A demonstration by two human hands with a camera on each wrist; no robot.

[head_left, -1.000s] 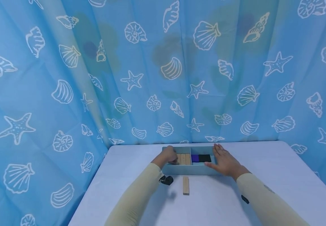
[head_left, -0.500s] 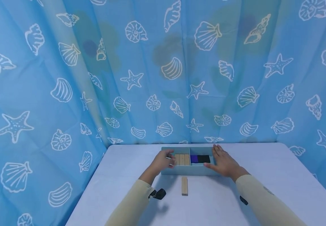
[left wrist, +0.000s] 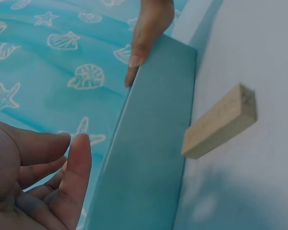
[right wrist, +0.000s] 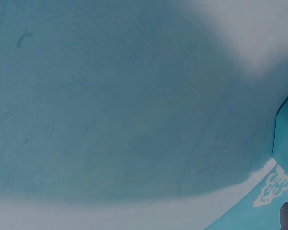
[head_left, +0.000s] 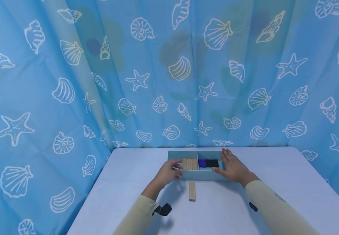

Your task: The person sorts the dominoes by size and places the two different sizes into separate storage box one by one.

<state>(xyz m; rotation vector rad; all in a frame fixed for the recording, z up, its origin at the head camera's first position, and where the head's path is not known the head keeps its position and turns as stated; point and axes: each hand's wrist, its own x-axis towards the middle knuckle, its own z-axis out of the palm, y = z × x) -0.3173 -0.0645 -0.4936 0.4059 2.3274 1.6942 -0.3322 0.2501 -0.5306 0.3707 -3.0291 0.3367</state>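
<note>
A grey-blue two-compartment box [head_left: 192, 175] sits near the back of the table. Several wooden blocks [head_left: 189, 164] lie side by side in its left compartment; a purple piece [head_left: 202, 163] and a black piece [head_left: 212, 163] are in the right one. My left hand [head_left: 167, 173] holds nothing, its fingers loosely bent at the box's front left corner; thumb and index finger [left wrist: 78, 177] stand apart. My right hand [head_left: 233, 168] rests over the box's right end with straight fingers, thumb at the front rim. One wooden block [head_left: 192, 191] lies in front of the box.
The white table [head_left: 216, 215] runs up to a blue curtain [head_left: 157, 81] with shell prints behind and at both sides. Both forearms come in from the front, with a dark wrist device [head_left: 165, 209] on the left one.
My left hand has come out of the left compartment toward the front left, its fingers now loosened. The right hand has stayed at the box's right end.
</note>
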